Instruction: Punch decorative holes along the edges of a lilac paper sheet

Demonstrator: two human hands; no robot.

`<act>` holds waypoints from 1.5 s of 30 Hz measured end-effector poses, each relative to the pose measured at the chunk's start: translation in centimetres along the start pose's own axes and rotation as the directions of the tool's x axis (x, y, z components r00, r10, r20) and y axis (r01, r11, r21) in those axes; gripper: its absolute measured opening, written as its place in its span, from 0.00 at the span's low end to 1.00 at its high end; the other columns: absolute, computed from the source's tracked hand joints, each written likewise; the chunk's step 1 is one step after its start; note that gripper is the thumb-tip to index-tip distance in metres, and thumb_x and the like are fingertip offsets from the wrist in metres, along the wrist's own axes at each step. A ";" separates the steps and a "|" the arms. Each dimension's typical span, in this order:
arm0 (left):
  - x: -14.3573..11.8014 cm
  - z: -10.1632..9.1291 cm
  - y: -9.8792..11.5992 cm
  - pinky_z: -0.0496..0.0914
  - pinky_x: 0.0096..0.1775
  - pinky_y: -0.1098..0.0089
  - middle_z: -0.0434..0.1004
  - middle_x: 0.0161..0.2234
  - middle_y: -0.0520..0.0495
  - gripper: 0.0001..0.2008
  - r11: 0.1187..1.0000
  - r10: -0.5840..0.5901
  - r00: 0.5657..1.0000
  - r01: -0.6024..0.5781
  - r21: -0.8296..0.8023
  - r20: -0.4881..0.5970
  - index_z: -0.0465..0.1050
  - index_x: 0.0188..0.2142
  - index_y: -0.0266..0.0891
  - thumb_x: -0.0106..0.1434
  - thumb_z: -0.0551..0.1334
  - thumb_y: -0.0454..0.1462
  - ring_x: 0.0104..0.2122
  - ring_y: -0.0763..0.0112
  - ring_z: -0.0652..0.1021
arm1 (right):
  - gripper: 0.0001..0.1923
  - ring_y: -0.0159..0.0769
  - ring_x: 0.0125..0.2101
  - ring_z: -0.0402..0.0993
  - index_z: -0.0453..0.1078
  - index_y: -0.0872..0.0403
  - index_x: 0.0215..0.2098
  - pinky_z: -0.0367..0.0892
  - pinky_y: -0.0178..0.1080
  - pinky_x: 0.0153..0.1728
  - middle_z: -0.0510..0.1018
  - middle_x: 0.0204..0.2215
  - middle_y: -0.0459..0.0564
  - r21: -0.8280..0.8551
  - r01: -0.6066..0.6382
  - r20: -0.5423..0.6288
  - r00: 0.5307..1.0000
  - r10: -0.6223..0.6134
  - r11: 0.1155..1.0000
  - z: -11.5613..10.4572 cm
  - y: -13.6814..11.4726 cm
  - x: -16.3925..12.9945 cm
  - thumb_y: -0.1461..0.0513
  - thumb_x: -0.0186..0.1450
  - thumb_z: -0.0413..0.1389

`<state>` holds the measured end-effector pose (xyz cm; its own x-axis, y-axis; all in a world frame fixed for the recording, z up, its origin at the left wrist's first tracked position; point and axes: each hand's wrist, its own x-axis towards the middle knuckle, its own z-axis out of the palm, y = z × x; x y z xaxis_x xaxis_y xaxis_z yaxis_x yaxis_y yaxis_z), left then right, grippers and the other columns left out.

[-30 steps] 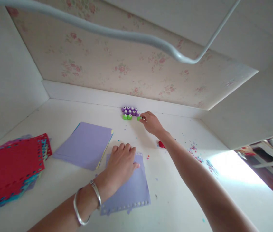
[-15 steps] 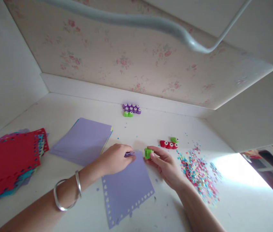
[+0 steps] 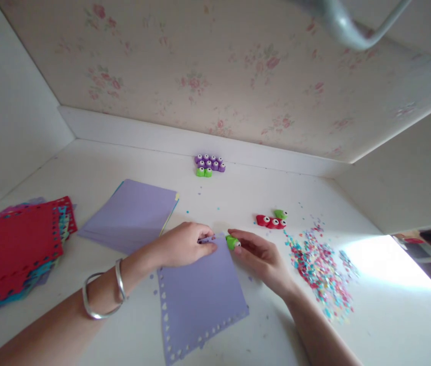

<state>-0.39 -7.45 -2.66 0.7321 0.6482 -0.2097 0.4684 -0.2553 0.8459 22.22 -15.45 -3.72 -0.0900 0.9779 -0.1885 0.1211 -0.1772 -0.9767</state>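
My left hand (image 3: pixel 192 244) pinches the top edge of a purple sheet of paper (image 3: pixel 204 295), its fingers closed on it. Small heart-like holes line the sheet's left and bottom edges. In my right hand (image 3: pixel 263 259) is a small green craft punch (image 3: pixel 233 242) with a white button, held between thumb and fingers. The punch sits at the sheet's upper right corner; whether the paper is inside its slot I cannot tell. Past my right hand lie several red punches (image 3: pixel 272 222) and another green punch (image 3: pixel 281 214).
A stack of purple paper (image 3: pixel 131 213) lies left of centre. Further left is a pile of red and coloured punched sheets (image 3: pixel 13 254). Purple and green punches (image 3: pixel 210 165) stand by the back wall. Paper confetti (image 3: pixel 320 269) is heaped at the right.
The green punch has turned in my right hand, so its white button now shows, and it has come up against the sheet's corner. My left hand keeps its pinch.
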 end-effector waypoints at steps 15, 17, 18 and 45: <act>-0.2 0.2 0.3 0.59 0.31 0.72 0.79 0.29 0.51 0.12 0.997 -0.009 1.000 0.010 0.075 -0.016 0.77 0.35 0.39 0.64 0.58 0.43 0.28 0.69 0.74 | 0.15 0.45 0.56 0.71 0.78 0.45 0.50 0.69 0.47 0.56 0.76 0.56 0.50 -0.201 0.091 0.017 0.996 -0.090 0.975 -0.3 -0.3 -0.1 0.54 0.65 0.61; -0.3 0.3 0.4 0.60 0.31 0.72 0.80 0.30 0.51 0.12 0.996 -0.007 1.000 0.009 0.092 -0.021 0.77 0.35 0.40 0.64 0.58 0.43 0.29 0.68 0.75 | 0.15 0.45 0.56 0.72 0.78 0.45 0.50 0.69 0.48 0.56 0.76 0.56 0.51 -0.229 0.109 0.034 0.994 -0.104 0.967 -0.4 -0.2 -0.1 0.54 0.65 0.61; -0.3 0.3 0.4 0.60 0.31 0.72 0.80 0.30 0.51 0.11 0.995 -0.007 1.000 0.009 0.100 -0.024 0.78 0.35 0.40 0.64 0.58 0.42 0.29 0.68 0.76 | 0.15 0.45 0.56 0.72 0.78 0.46 0.50 0.69 0.48 0.56 0.76 0.56 0.51 -0.243 0.120 0.039 0.993 -0.114 0.963 -0.4 -0.1 -0.1 0.54 0.66 0.61; -7.0 8.7 -0.8 0.57 0.62 0.51 0.70 0.61 0.45 0.20 0.756 0.368 0.860 -0.056 0.653 -0.353 0.71 0.56 0.41 0.70 0.56 0.47 0.61 0.56 0.68 | 0.13 0.33 0.28 0.73 0.78 0.50 0.35 0.67 0.34 0.27 0.78 0.26 0.45 -0.622 0.002 0.246 0.950 0.192 0.783 -0.8 -3.8 3.0 0.50 0.65 0.60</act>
<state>-1.62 -18.02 -6.16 0.6278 0.7166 0.3039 0.6359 -0.6974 0.3307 22.30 -11.75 -0.48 -0.3050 0.8680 -0.3920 0.7093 -0.0677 -0.7017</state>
